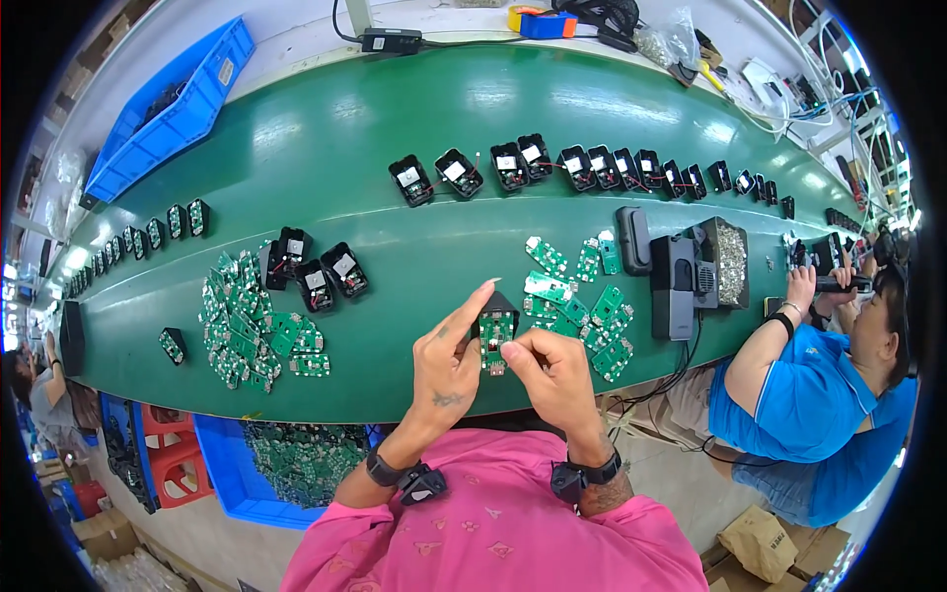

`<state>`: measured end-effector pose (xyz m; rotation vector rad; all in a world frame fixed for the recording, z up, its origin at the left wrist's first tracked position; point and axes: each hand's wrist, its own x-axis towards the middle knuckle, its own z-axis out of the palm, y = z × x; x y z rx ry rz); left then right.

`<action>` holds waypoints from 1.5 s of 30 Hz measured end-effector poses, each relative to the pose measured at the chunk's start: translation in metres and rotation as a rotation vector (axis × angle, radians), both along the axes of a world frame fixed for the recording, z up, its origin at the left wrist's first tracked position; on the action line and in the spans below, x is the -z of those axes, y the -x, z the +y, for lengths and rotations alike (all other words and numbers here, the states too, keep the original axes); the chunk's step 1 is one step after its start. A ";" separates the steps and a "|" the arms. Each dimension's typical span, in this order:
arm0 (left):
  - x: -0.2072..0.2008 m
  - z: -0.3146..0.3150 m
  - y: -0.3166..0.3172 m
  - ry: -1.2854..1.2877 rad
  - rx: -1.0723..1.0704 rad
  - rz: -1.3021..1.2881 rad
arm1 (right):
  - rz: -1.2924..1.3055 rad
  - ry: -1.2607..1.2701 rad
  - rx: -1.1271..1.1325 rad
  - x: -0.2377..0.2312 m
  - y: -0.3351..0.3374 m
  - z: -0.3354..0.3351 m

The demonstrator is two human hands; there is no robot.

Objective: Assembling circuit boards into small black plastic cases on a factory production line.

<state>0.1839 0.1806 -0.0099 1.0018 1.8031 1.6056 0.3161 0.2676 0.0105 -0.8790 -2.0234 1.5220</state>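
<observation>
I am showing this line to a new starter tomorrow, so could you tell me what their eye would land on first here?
First, the two hands at centre: the left hand and right hand together hold a small black housing with a green circuit board over the green belt. Next, the heaps of green boards, one pile to the left and another to the right. A curved row of open black housings runs along the far side.
</observation>
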 end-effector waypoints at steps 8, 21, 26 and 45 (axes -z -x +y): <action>-0.005 -0.010 0.016 -0.133 0.278 -0.470 | -0.024 -0.281 0.057 0.004 0.010 -0.005; 0.002 -0.001 0.003 -0.021 0.059 -0.474 | -0.035 -0.020 0.060 0.006 0.023 -0.016; 0.003 0.000 0.005 0.023 0.080 -0.509 | -0.075 -0.091 0.021 0.005 0.025 -0.011; -0.002 -0.047 0.061 -0.118 -0.285 0.059 | 0.288 0.268 -0.140 0.022 0.107 -0.046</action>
